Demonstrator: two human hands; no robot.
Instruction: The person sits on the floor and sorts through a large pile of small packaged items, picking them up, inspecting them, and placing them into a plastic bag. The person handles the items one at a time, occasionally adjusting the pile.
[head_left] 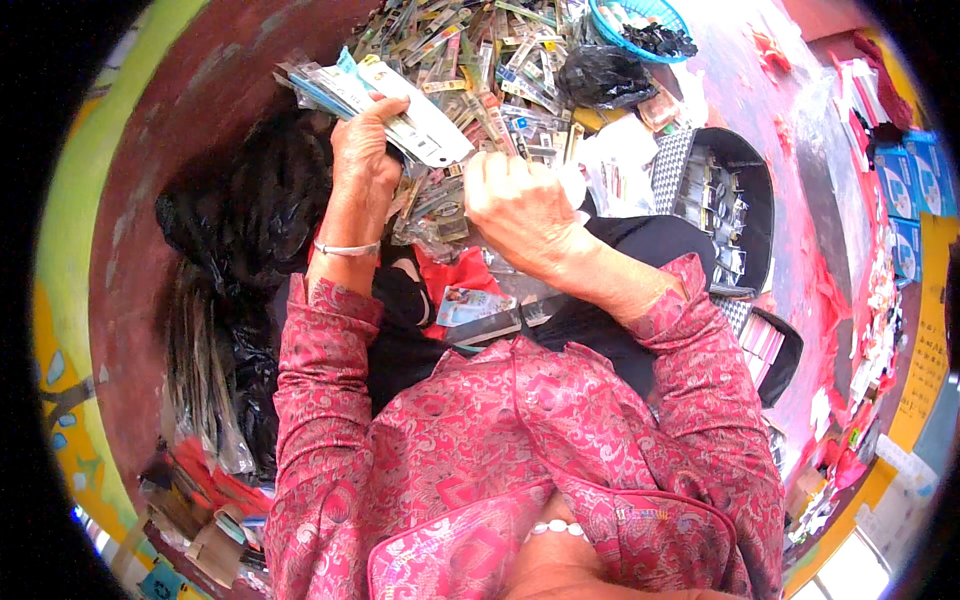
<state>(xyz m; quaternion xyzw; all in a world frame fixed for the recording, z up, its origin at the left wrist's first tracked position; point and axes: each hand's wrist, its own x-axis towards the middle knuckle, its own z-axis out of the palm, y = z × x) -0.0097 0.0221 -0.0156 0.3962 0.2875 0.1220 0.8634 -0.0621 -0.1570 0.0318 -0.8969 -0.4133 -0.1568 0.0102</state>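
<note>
My left hand [366, 140] is closed round a fanned bundle of long flat packets [335, 88], with its thumb on top. The front one, a white packet [425, 125], slants down to the right, toward my other hand. My right hand [520, 210] is curled shut at the lower right end of that packet, its back toward me. Whatever its fingers may hold is hidden. Beyond both hands spreads a heap of small slim clear packets [490, 60], mixed in colour. Below my hands, a card with a picture [472, 306] rests on red cloth [455, 272] by my lap.
A blue basket [668, 20] with black items stands at the far right, beside a black plastic bag [605, 77]. An unzipped black case [760, 190] of small packets lies on the right. Black bags [240, 200] fill the left side, above long clear-wrapped strips [205, 370].
</note>
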